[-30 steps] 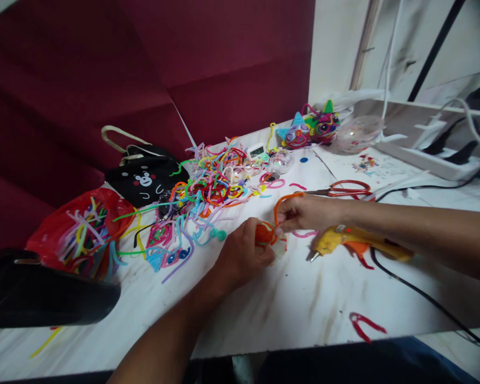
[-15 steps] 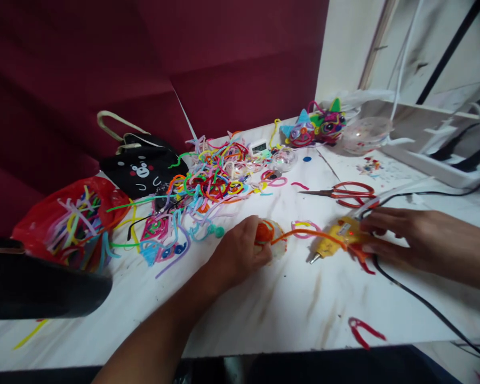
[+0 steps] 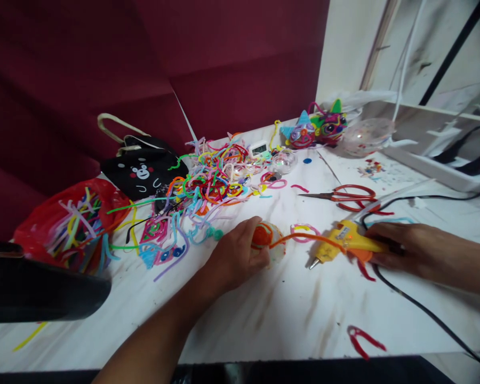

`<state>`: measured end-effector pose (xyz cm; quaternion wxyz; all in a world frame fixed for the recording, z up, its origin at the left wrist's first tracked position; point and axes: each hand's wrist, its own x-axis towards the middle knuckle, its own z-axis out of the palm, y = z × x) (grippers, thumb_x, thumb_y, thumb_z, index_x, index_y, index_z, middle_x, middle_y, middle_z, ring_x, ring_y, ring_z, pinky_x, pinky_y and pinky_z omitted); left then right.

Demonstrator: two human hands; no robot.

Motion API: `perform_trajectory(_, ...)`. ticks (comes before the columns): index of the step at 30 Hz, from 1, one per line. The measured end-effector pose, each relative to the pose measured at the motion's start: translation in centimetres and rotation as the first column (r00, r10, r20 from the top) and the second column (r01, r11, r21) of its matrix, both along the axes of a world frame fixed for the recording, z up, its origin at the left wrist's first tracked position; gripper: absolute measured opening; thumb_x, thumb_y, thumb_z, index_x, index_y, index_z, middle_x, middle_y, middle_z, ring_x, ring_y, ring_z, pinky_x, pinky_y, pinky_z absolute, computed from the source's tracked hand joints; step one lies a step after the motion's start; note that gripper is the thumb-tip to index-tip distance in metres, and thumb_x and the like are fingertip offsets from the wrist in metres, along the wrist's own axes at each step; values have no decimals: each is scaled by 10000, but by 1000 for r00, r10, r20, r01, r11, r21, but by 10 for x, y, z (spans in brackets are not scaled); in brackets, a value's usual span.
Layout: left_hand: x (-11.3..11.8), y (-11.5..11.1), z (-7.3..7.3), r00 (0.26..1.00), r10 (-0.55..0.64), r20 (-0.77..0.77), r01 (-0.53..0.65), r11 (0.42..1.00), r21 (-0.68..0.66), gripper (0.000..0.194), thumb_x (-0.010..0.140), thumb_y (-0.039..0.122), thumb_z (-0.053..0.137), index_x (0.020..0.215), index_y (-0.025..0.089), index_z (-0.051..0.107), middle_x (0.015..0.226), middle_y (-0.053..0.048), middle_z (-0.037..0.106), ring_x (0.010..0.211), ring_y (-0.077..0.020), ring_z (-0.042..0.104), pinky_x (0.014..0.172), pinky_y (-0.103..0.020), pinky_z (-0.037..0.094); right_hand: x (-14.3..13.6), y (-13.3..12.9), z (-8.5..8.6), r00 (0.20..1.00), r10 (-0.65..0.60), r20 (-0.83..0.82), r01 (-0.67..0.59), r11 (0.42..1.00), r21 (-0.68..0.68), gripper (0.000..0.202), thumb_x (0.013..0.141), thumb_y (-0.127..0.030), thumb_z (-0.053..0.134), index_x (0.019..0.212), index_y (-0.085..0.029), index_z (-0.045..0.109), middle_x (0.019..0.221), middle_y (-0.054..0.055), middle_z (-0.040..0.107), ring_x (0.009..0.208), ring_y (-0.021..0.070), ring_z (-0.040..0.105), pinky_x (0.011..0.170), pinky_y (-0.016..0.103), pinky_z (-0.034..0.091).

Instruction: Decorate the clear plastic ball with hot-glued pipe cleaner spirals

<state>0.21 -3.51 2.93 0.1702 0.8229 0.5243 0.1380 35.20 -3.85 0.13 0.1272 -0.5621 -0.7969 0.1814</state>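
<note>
My left hand (image 3: 238, 245) is closed round a clear round plastic shell (image 3: 278, 253) with a coiled orange pipe cleaner (image 3: 263, 234) on it. From the coil, a loose orange strand (image 3: 304, 235) stretches right, over the yellow hot glue gun (image 3: 336, 242). My right hand (image 3: 404, 248) has its fingers round the glue gun's handle; the metal nozzle points down-left, close to the tabletop. Between the shell and the gun lies a pink and yellow pipe-cleaner loop (image 3: 305, 233). Red-handled scissors (image 3: 354, 197) rest just beyond the gun.
A tangled heap of pipe cleaners (image 3: 216, 176) covers the back middle. To its left are a red bag (image 3: 40, 221) of strips and a black pouch (image 3: 144, 170). Decorated figures (image 3: 302, 133) stand at the back. A black cord (image 3: 428, 309) crosses the right; a bent red piece (image 3: 362, 341) lies near the edge.
My right hand has shifted from the rear of the glue gun to a wrapped hold on its handle. My left hand keeps the shell and orange coil in nearly the same place.
</note>
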Motion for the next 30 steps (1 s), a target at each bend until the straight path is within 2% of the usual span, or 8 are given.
perform_trajectory(4, 0, 1, 2, 999, 34, 5, -34, 999, -31, 652, 817, 317, 573, 1416, 190, 350, 1207, -123, 644, 1032, -278, 646, 893, -422, 529, 10, -1, -1, 993, -27, -115, 7, 985, -170, 412, 807, -573, 550, 1026, -267, 716, 1079, 157, 757, 922, 367, 722, 714, 460, 619)
perform_trajectory(9, -1, 5, -1, 990, 55, 131, -51, 998, -40, 680, 831, 312, 556, 1444, 171, 296, 1220, -134, 630, 1064, -276, 623, 930, -434, 504, 23, -3, 3, 937, -205, -284, 195, 979, -64, 593, 746, -655, 619, 1224, -308, 670, 1274, 111, 691, 1109, 359, 659, 938, 458, 553)
perform_trajectory(14, -4, 8, -12, 943, -21, 332, 7, 999, 44, 711, 837, 304, 569, 1458, 198, 240, 1367, -154, 549, 1188, -279, 577, 1033, -443, 447, 4, -1, 22, 802, -340, -492, 329, 938, -112, 524, 690, -647, 692, 1094, -314, 708, 1139, 83, 721, 922, 286, 682, 727, 358, 599)
perform_trajectory(18, -5, 6, -20, 902, -76, 426, 40, 995, 92, 736, 845, 300, 587, 1465, 224, 199, 1443, -155, 481, 1281, -276, 526, 1095, -441, 409, -22, -2, 32, 644, -349, -681, 234, 937, -259, 439, 608, -539, 811, 936, -274, 689, 943, 51, 686, 769, 212, 645, 597, 281, 577)
perform_trajectory(20, -4, 5, -22, 887, -101, 451, 64, 993, 98, 741, 850, 304, 585, 1469, 225, 185, 1442, -153, 478, 1288, -271, 523, 1100, -433, 413, -33, -5, 33, 602, -366, -709, 227, 931, -287, 421, 579, -509, 836, 874, -258, 673, 884, 40, 654, 739, 204, 634, 576, 284, 575)
perform_trajectory(23, -3, 2, -23, 874, -132, 468, 99, 991, 95, 778, 841, 298, 595, 1482, 224, 160, 1427, -153, 493, 1280, -271, 529, 1097, -433, 422, -45, -11, 32, 647, -323, -691, 233, 946, -224, 359, 604, -522, 809, 772, -247, 652, 755, 15, 595, 649, 182, 593, 491, 271, 531)
perform_trajectory(27, -2, 0, -24, 865, -117, 488, 87, 993, 84, 814, 832, 328, 611, 1491, 235, 144, 1465, -156, 459, 1318, -286, 499, 1106, -450, 418, -58, -16, 31, 757, -296, -583, 319, 946, -66, 334, 619, -546, 758, 642, -259, 588, 534, -23, 497, 448, 139, 453, 337, 255, 373)
perform_trajectory(30, -1, 0, -24, 863, -102, 494, 64, 994, 92, 816, 830, 348, 614, 1491, 237, 149, 1496, -158, 425, 1360, -298, 457, 1118, -464, 407, -65, -19, 30, 818, -261, -512, 300, 954, -7, 348, 662, -623, 665, 684, -282, 596, 519, 6, 558, 444, 186, 516, 329, 293, 398)
